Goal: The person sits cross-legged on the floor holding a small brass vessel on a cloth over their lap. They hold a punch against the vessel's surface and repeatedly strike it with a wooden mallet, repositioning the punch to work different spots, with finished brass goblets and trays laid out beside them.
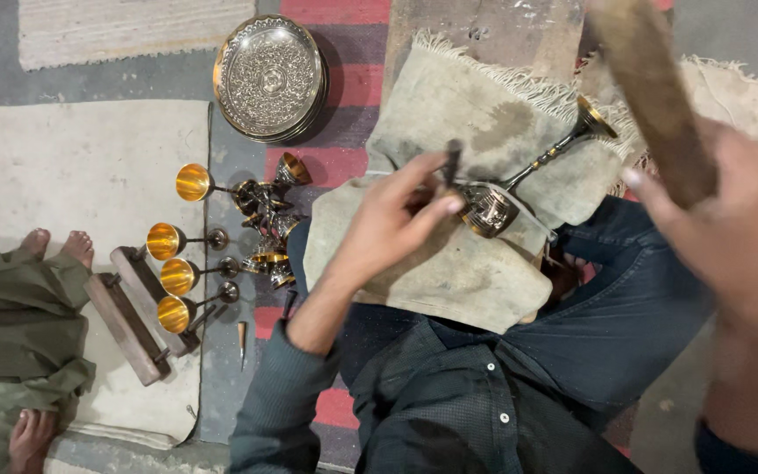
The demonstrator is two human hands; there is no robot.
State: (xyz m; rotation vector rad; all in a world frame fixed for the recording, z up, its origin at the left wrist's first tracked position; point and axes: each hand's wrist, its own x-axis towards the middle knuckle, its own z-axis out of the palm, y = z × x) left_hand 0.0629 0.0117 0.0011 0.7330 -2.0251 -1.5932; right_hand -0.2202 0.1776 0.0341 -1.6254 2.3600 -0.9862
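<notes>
Engraving of goblet (pixel 493 204) was underway: left hand (pixel 392 224) pinched chisel (pixel 452 164); right hand (pixel 730 233) fingers gripped wooden mallet (pixel 651 88). Six goblets (pixel 182 263) lay beside.

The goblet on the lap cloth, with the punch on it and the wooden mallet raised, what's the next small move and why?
Probably bring the wooden mallet in the right hand down onto the punch, since the left hand holds its tip against the goblet's bowl, on the cloth.
</notes>
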